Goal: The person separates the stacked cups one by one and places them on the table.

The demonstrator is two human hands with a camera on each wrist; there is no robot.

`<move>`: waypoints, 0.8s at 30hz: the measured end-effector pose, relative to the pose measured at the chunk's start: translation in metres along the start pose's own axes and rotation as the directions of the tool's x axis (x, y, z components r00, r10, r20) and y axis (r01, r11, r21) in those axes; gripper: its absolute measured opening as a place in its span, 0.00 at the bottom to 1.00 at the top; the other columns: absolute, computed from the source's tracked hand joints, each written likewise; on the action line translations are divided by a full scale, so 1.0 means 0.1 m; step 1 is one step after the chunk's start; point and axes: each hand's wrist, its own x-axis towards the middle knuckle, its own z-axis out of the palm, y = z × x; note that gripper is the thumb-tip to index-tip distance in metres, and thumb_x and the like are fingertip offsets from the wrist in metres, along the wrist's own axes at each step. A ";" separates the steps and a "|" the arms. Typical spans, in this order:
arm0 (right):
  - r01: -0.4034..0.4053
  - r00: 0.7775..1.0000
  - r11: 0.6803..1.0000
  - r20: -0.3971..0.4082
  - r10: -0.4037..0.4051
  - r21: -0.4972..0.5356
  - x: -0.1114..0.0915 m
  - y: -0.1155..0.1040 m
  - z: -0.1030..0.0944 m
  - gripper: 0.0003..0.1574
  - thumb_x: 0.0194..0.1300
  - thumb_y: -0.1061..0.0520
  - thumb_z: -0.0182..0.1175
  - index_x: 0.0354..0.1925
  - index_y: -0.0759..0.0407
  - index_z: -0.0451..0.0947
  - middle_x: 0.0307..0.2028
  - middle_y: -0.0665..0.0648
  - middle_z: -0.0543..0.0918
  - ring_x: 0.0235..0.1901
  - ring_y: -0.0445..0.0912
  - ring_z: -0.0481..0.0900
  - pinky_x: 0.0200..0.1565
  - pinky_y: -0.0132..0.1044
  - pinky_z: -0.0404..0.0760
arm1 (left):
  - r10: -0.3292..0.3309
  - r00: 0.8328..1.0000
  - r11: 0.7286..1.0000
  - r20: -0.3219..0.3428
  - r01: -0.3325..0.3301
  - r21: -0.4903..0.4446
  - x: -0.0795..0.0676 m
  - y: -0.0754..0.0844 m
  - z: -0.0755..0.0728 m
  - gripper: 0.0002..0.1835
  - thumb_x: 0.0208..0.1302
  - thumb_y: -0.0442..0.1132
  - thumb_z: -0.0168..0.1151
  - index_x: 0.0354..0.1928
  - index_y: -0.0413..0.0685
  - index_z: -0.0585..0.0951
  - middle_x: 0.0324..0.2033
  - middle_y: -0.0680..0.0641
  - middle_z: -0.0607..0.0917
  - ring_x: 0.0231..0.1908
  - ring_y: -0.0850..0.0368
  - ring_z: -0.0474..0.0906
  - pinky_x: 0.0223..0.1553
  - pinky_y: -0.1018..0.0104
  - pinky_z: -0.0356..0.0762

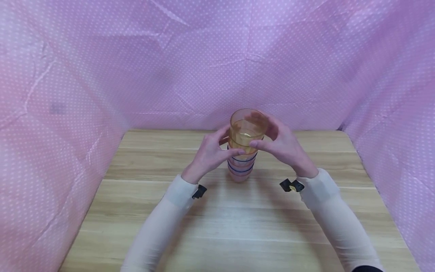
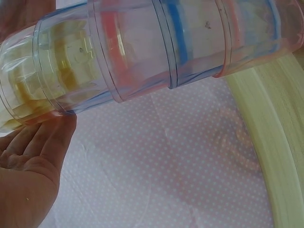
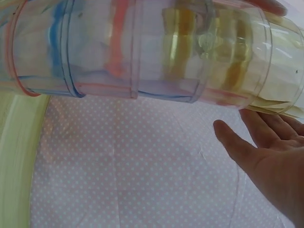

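Note:
A tall stack of nested clear plastic cups (image 1: 240, 166) stands upright on the table, tinted pink and blue lower down. At its top sits a yellow cup (image 1: 247, 127), mouth up. My right hand (image 1: 287, 145) holds the yellow cup from the right, thumb in front and fingers behind. From the left, my left hand (image 1: 211, 151) grips the stack slightly lower, its thumb across the front. In the left wrist view the cup stack (image 2: 137, 52) runs sideways, with fingers against its yellow end. The right wrist view shows one finger standing apart from the cups (image 3: 104, 52).
The light wood-grain table (image 1: 238, 230) extends around the stack. A pink polka-dot cloth (image 1: 190, 75) hangs behind the table and along both sides. Small black devices (image 1: 199, 191) are strapped at the wrists over pale sleeves.

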 end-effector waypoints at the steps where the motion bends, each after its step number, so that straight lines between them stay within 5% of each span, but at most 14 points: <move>1: 0.009 1.000 1.000 -0.002 -0.009 0.007 0.00 0.01 0.00 0.48 0.62 0.67 0.73 0.76 0.63 0.63 0.69 0.61 0.76 0.70 0.51 0.71 0.73 0.39 0.69 | -0.002 1.000 1.000 0.000 0.002 -0.002 0.00 0.00 0.00 0.42 0.55 0.35 0.82 0.72 0.41 0.73 0.61 0.41 0.84 0.62 0.50 0.80 0.61 0.65 0.82; 15: 0.067 0.998 0.998 -0.024 -0.066 0.018 0.03 0.07 0.02 0.50 0.59 0.69 0.74 0.75 0.64 0.64 0.68 0.62 0.76 0.66 0.52 0.74 0.66 0.38 0.79 | 0.011 1.000 1.000 0.015 -0.011 0.022 0.02 0.00 -0.03 0.43 0.55 0.36 0.81 0.73 0.41 0.72 0.63 0.41 0.82 0.64 0.49 0.79 0.59 0.66 0.83; 24: 0.036 0.999 0.999 -0.031 -0.035 0.024 0.03 0.06 0.02 0.48 0.58 0.68 0.74 0.73 0.64 0.66 0.67 0.61 0.77 0.64 0.52 0.77 0.63 0.38 0.81 | -0.003 1.000 1.000 0.029 0.003 0.008 0.01 -0.03 -0.04 0.44 0.56 0.37 0.81 0.73 0.42 0.71 0.63 0.42 0.82 0.64 0.51 0.79 0.59 0.66 0.83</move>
